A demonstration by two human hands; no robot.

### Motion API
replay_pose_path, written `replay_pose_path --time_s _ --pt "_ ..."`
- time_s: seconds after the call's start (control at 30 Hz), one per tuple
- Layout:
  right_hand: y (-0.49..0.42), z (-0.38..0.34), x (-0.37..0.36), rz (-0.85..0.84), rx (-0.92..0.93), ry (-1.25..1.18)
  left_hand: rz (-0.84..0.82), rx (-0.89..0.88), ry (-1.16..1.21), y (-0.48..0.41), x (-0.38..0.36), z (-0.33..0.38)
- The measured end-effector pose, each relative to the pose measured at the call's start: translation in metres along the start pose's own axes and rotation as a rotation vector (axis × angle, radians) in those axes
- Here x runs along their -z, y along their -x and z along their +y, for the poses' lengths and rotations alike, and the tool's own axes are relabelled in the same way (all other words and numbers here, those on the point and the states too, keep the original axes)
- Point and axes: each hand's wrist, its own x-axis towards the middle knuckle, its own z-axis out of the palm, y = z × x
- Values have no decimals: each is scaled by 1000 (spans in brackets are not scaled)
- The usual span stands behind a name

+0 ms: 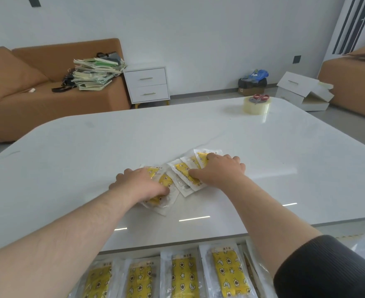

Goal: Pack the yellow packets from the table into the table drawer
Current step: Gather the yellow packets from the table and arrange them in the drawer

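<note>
The right hand presses spread fingers on the fanned yellow packets mid-table, the left hand covers their near end, grip unclear, likely gathering them for the drawer, already lined with packets.

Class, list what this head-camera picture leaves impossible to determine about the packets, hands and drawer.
- Count of loose packets on the table, head view: they overlap, and the left hand and right hand cover some.
- Whether the left hand grips a packet: its back hides the fingertips.
- How full the drawer is: forearms and the bottom edge cut it off.
- Packet print: too small.
</note>
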Motion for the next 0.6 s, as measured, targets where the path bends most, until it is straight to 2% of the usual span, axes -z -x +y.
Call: replay_pose_path --time_s 0.2,0.4,0.6 --pt "-1 5 2 6 33 -55 65 -86 32 3 -1 -6" --pt "-5 3 6 -24 5 -213 -18 -69 194 0 4 -10" --pt "-8 5 8 -21 -11 -145 -52 -34 108 -4 9 -11"
